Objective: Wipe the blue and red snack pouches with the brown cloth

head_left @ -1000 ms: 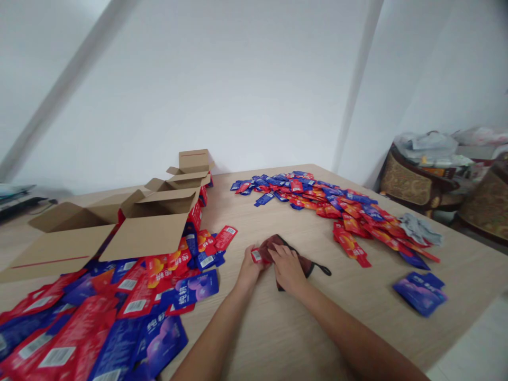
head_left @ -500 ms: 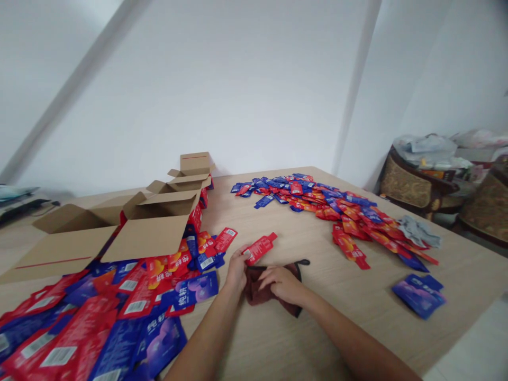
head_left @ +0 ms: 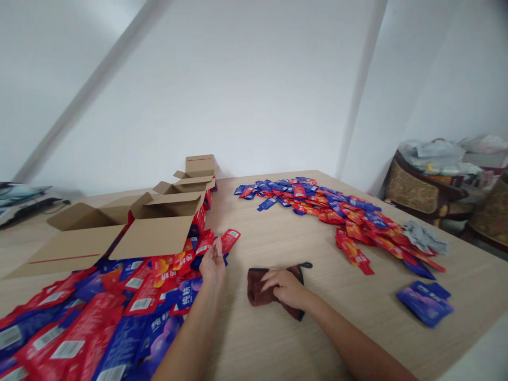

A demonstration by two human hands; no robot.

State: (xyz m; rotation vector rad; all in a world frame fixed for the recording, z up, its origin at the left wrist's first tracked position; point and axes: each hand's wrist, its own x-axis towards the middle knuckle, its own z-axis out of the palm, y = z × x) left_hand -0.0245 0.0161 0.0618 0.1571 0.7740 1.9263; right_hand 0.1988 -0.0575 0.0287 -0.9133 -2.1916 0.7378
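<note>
My left hand (head_left: 213,263) is at the right edge of the left pile of pouches, fingers stretched out and pointing away. Just beside its fingers lies a red pouch (head_left: 203,244) with a white barcode; the hand partly covers what is under it. A second red pouch (head_left: 230,239) lies past the fingertips. My right hand (head_left: 284,286) rests on a brown cloth (head_left: 257,294) with dark edging and a black loop, its fingers curled onto the fabric. The left pile of red and blue pouches (head_left: 95,323) spreads over the near left of the table.
Open cardboard boxes (head_left: 153,235) stand in a row behind the left pile. A long heap of red and blue pouches (head_left: 317,203) curves along the right, with a grey cloth (head_left: 426,237) at its end. Blue pouches (head_left: 424,301) lie nearer. A patterned armchair (head_left: 413,185) holds bags.
My left hand has moved left from the cloth to the pile, and the red pouch it held now lies there. My right hand stays on the cloth. The view has shifted slightly.
</note>
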